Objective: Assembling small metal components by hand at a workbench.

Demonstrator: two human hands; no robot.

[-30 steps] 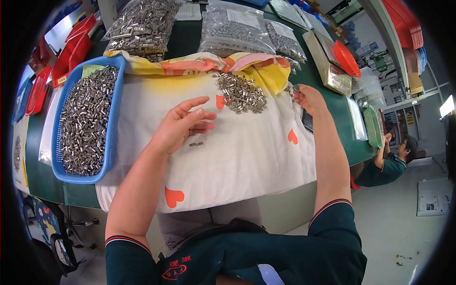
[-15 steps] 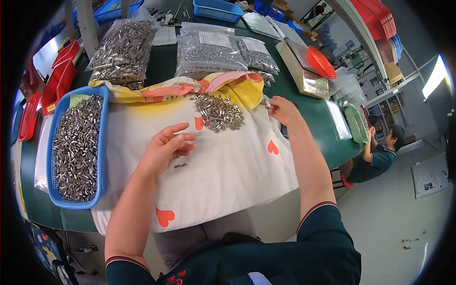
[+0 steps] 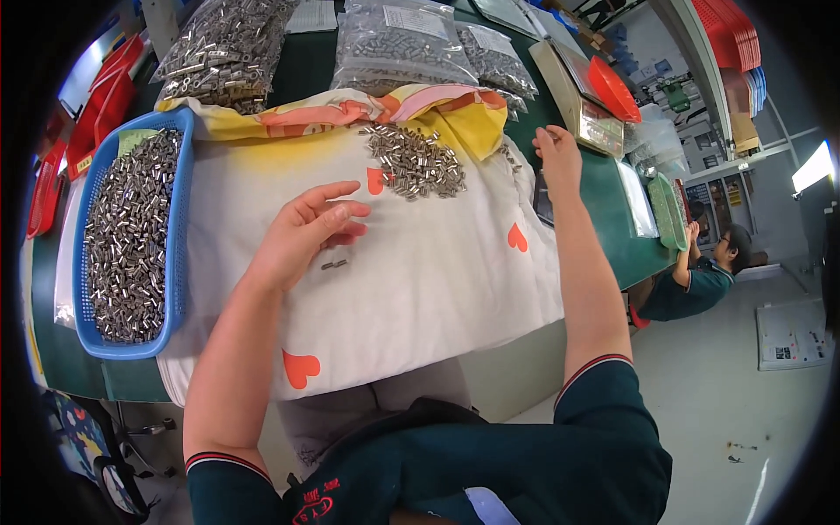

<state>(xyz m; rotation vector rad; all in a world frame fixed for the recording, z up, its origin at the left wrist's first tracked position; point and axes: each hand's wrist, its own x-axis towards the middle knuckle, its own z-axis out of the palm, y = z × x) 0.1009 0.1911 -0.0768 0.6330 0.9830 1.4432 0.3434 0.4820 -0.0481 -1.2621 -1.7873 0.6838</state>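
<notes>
The two hands are well apart: the left hand [image 3: 317,229] is over the cloth with its fingers parted and loosely bent, nothing visible in its grasp, while the right hand [image 3: 558,157] is out by the cloth's right edge, its fingers bent in close to the thumb, and I cannot tell whether they pinch anything. Just below the left hand a couple of small metal cylinders [image 3: 334,264] lie end to end on the white cloth [image 3: 420,289], which is printed with orange hearts. The pile of metal sleeves [image 3: 418,164] sits on the same cloth between the two hands and farther from the person, just short of the yellow and pink folded edge [image 3: 350,114]. Near the right hand lie a few loose pieces [image 3: 513,158] at the cloth's edge, and a dark flat object [image 3: 542,203] is partly hidden by the wrist. To the left stands a blue basket [image 3: 179,227] filled with many more sleeves, a pale green slip [image 3: 136,140] at its far end. Beyond the cloth, clear bags of metal parts [image 3: 402,52] rest on the green bench [image 3: 617,258], and to their right is a beige device [image 3: 569,92] with a red tray [image 3: 614,89] on it. Farther right are a green basket [image 3: 667,214] and a seated co-worker [image 3: 687,293] in a dark green shirt
</notes>
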